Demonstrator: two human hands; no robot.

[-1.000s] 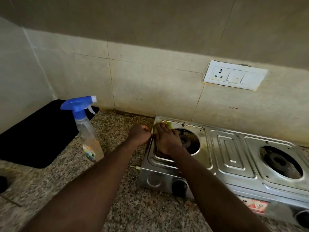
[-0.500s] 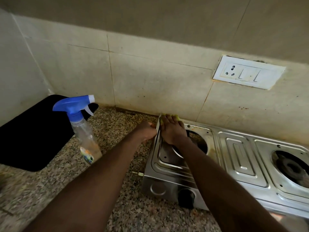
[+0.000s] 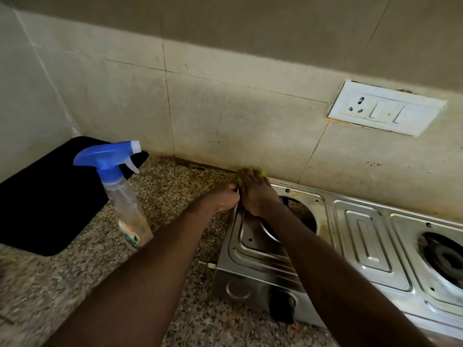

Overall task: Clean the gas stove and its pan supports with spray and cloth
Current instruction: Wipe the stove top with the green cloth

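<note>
The steel gas stove (image 3: 355, 234) lies on the speckled counter with no pan supports on its two burner wells. My right hand (image 3: 255, 194) presses a yellow-green cloth (image 3: 251, 171) flat on the stove's far left corner; only the cloth's edge shows past my fingers. My left hand (image 3: 225, 199) is curled against the stove's left edge, gripping the rim beside my right hand. A clear spray bottle (image 3: 125, 196) with a blue trigger head stands on the counter to the left, untouched.
A black sink or tray (image 3: 42, 196) sits in the left corner. The tiled wall runs right behind the stove, with a white socket and switch plate (image 3: 385, 108) above it. A black knob (image 3: 281, 309) sticks out of the stove's front. The granite counter (image 3: 62, 284) lies in front.
My right hand slid the cloth from the left burner rim up to the stove's far left corner. My left hand stayed on the stove's left edge.
</note>
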